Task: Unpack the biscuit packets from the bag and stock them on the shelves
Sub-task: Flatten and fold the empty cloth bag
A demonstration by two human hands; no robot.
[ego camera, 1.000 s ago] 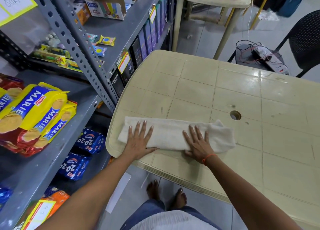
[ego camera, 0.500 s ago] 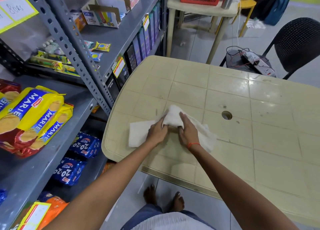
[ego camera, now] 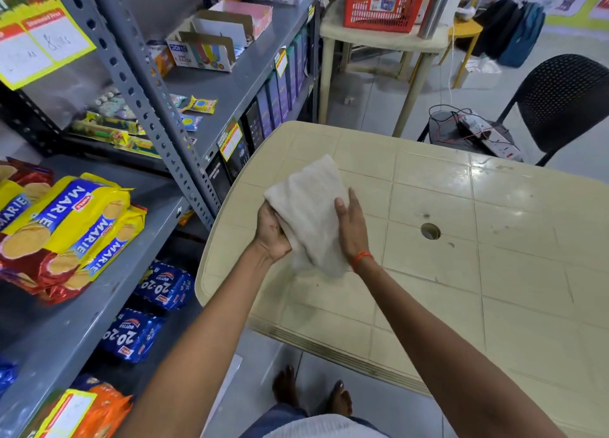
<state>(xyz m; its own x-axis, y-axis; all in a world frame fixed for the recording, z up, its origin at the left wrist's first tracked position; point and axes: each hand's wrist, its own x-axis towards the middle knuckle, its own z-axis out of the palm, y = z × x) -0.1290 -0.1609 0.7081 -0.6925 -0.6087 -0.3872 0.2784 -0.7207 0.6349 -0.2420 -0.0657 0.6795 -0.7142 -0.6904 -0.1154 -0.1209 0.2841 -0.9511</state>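
table (ego camera: 494,273) top bare beyond the hands, shelf post (ego camera: 155,108) close left — Marie packets (ego camera: 75,227) fill shelf

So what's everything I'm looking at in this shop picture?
Cloth bag: one, white, folded between both hands above the table.
Table: one, cream plastic, right of the shelves.
Shelves: grey metal rack, left.
Marie packets: several, yellow, middle shelf, left.
20-20 packets: at least two, blue, lower shelf.
Orange packet: one, bottom left.
Open cartons: a few, upper shelf.
Basket: one, red, on the far table.
Bottle: one, steel, beside the basket.
Chair: one, black, right.
Left hand: gripping the bag's left edge.
Right hand: flat against the bag's right side.
Feet: two, bare, on the floor.
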